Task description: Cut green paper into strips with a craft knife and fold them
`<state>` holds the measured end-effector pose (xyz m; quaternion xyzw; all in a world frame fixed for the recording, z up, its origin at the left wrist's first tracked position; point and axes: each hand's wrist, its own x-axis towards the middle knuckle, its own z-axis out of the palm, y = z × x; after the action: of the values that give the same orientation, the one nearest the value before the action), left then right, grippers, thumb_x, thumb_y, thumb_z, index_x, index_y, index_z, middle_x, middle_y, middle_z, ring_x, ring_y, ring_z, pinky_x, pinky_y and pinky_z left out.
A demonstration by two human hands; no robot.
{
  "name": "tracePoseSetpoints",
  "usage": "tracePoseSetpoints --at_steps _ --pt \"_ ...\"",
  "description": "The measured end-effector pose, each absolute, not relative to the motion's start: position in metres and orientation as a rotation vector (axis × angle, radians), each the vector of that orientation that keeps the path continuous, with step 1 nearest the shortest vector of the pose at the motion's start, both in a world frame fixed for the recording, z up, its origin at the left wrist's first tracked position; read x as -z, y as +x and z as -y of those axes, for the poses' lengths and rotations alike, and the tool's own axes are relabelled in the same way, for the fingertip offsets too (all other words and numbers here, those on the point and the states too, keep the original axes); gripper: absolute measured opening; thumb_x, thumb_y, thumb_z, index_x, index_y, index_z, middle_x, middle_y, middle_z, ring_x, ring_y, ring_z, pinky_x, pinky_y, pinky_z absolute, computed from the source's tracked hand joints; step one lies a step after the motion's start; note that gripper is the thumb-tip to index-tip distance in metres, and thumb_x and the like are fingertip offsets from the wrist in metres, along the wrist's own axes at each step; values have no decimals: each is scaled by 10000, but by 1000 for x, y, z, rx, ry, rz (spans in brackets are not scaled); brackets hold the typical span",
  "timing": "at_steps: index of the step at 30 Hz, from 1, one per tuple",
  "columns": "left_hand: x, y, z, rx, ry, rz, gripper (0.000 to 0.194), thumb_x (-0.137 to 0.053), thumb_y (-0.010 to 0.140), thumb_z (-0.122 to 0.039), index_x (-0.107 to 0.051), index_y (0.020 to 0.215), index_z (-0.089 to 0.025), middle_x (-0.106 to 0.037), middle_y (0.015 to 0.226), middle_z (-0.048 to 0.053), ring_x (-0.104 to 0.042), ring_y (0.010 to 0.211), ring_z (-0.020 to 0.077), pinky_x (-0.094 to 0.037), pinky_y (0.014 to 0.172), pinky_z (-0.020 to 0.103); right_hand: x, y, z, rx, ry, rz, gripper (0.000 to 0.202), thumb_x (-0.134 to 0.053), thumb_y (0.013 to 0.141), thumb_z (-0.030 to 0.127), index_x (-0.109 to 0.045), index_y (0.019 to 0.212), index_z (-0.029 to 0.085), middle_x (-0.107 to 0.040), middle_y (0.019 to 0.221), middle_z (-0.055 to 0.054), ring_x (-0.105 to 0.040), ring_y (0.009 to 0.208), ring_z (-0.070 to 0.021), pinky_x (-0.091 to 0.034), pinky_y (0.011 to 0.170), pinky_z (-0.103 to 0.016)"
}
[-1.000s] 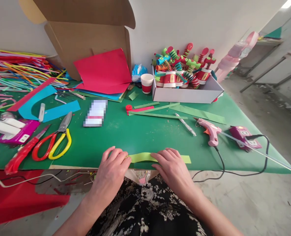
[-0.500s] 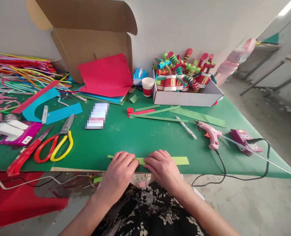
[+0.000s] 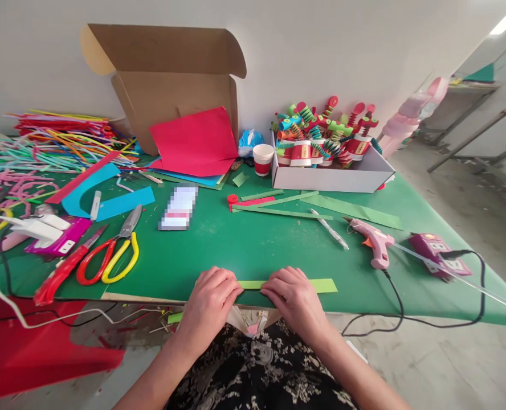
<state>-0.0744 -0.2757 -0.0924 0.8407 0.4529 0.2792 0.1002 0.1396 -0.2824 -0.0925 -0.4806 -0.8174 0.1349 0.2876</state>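
Note:
A light green paper strip (image 3: 323, 285) lies along the front edge of the green table (image 3: 184, 250). My left hand (image 3: 213, 297) has its fingers closed on the strip's left part, which is hidden under it. My right hand (image 3: 292, 295) is closed on the strip further right, thumb and fingertips pressed to it. Between the two hands a short flat stretch of the paper shows, and its right end sticks out past my right hand. Beyond my hands lie thin dark green paper strips (image 3: 278, 211) and a white pen (image 3: 330, 230).
Red-and-yellow-handled scissors (image 3: 120, 250), a red cutting tool (image 3: 60, 276) and a phone (image 3: 178, 208) lie to the left. A pink glue gun (image 3: 376, 242) with its cord is on the right. Behind stand a paper cup (image 3: 262, 160), a white box (image 3: 334, 177) of figures and a cardboard box (image 3: 171, 51).
My hands have moved apart along the strip, so more of it shows between them. The left end no longer sticks out past my left hand. The camera view has shifted slightly.

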Motion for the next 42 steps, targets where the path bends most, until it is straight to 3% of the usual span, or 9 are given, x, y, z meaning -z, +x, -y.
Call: tracePoseSetpoints --at_steps 22,42 --pt "97 -69 285 -851 2457 -1482 172 -545 966 -232 -669 847 -222 -634 881 19 -545 870 194 -381 858 369 93 146 283 -516 -1368 2097 117 -665 919 236 -729 820 232 -703 812 -5 -594 764 -162 -398 718 -310" --pt "66 -58 255 -108 2414 -1566 167 -593 923 -195 -569 758 -200 -590 815 13 -524 855 225 -335 782 375 64 134 266 -639 -1821 2235 139 -659 911 224 -637 775 206 -703 804 -10 -624 790 -195 -349 731 -310"
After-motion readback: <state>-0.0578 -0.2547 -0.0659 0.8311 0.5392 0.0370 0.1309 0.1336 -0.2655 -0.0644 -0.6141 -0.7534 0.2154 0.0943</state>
